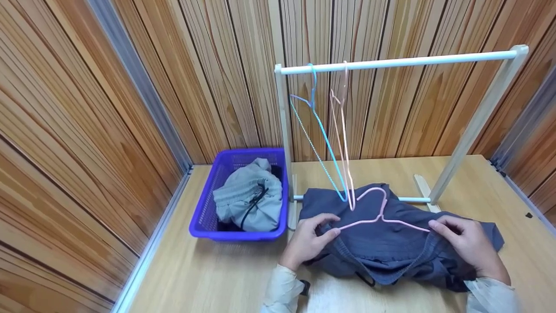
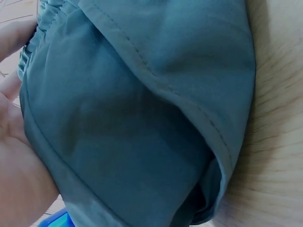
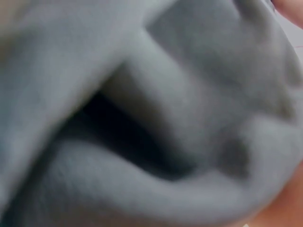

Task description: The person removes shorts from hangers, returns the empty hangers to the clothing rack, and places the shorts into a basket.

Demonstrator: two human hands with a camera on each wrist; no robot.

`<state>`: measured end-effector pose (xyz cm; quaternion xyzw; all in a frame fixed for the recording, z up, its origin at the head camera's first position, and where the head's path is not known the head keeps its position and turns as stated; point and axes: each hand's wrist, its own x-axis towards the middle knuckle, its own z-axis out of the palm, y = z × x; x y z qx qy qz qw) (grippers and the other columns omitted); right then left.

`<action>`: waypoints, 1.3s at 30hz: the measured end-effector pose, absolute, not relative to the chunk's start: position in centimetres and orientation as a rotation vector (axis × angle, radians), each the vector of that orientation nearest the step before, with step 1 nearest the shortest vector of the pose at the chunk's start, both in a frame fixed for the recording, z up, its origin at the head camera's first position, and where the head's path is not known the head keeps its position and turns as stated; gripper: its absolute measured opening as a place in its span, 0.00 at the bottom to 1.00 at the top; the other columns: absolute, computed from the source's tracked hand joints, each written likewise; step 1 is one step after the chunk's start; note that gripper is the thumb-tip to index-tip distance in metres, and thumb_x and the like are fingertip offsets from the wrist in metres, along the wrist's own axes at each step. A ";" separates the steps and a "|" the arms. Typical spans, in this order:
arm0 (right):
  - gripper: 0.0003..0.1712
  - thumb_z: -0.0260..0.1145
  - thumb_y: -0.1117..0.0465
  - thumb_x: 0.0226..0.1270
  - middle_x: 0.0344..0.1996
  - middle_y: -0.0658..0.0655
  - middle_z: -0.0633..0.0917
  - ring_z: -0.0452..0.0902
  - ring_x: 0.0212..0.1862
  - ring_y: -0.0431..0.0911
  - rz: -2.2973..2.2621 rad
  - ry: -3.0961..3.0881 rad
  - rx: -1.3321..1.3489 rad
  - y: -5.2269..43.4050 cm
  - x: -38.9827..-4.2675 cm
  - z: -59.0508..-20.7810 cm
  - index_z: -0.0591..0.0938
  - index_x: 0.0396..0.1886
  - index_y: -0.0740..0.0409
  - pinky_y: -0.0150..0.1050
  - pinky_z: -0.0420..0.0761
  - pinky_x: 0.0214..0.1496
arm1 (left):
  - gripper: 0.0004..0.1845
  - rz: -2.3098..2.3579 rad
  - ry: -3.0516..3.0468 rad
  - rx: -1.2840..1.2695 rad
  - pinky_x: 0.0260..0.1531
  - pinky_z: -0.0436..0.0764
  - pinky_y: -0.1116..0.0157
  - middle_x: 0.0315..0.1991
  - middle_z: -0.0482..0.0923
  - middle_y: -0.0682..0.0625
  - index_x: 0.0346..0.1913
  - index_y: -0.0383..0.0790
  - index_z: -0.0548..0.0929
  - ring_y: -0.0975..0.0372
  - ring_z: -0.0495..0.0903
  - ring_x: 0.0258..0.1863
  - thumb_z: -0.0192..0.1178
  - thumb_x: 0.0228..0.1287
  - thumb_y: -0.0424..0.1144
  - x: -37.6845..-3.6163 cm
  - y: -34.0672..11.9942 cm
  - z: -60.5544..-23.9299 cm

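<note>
Wood panelling lines the walls on the left, and against it on the desk (image 1: 226,278) sits a purple basket (image 1: 204,217) holding a crumpled pale grey garment (image 1: 247,198) with a dark cord lying across it, kept just beside the work so it stays within reach. To its right a white rack (image 1: 391,63) stands at the back of the desk; a blue hanger (image 1: 319,130) and a peach hanger (image 1: 343,143) hang empty from its rail, their lower ends dangling close over the cloth below.

In front of the rack a dark blue garment (image 1: 391,248) lies spread on the desk, with a pink hanger (image 1: 378,213) laid on top of it, hook pointing away from the person. The left hand (image 1: 310,241) has its grip closed on the garment's edge at the hanger's left arm, thumb and fingers pinching cloth near the elastic band, apparently to keep the fabric against the wire; the left wrist view shows the same blue cloth (image 2: 142,113) bunched against the palm (image 2: 19,156). Further right, the right hand (image 1: 467,243) rests on the garment at the hanger's right tip, fingers curled onto the fabric, gripping it so that both ends are steadied at once. The right wrist view is blurred, filled with folds of cloth.
</note>
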<state>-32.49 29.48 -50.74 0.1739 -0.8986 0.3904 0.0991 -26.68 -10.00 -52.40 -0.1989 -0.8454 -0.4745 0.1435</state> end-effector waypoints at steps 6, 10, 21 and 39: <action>0.11 0.67 0.54 0.79 0.28 0.39 0.84 0.75 0.33 0.32 1.145 -2.621 0.505 29.3 -32.5 -50.8 0.88 0.35 0.49 0.25 0.68 0.38 | 0.10 -1.353 -2.415 -0.628 0.57 0.84 0.70 0.48 0.93 0.52 0.50 0.46 0.91 0.68 0.88 0.51 0.64 0.76 0.45 -26.9 -10.0 -52.5; 0.12 0.66 0.53 0.80 0.28 0.38 0.84 0.75 0.33 0.31 1.136 -2.632 0.458 29.6 -32.5 -50.8 0.89 0.36 0.51 0.24 0.69 0.37 | 0.10 -1.375 -2.402 -0.655 0.56 0.84 0.70 0.46 0.93 0.50 0.48 0.45 0.92 0.68 0.88 0.49 0.64 0.76 0.44 -26.9 -10.1 -52.6; 0.16 0.64 0.48 0.81 0.33 0.34 0.85 0.74 0.37 0.23 1.120 -2.670 0.335 30.3 -32.5 -50.7 0.89 0.40 0.53 0.14 0.68 0.42 | 0.09 -1.333 -2.425 -0.758 0.57 0.84 0.69 0.45 0.91 0.47 0.48 0.41 0.88 0.66 0.86 0.49 0.59 0.79 0.41 -26.6 -10.2 -52.7; 0.15 0.66 0.51 0.79 0.25 0.27 0.81 0.74 0.30 0.26 1.160 -2.482 0.202 30.1 -32.2 -50.6 0.89 0.38 0.57 0.16 0.67 0.38 | 0.10 -1.380 -2.354 -0.797 0.45 0.77 0.77 0.40 0.88 0.43 0.46 0.38 0.88 0.69 0.79 0.40 0.58 0.70 0.28 -26.7 -9.9 -52.7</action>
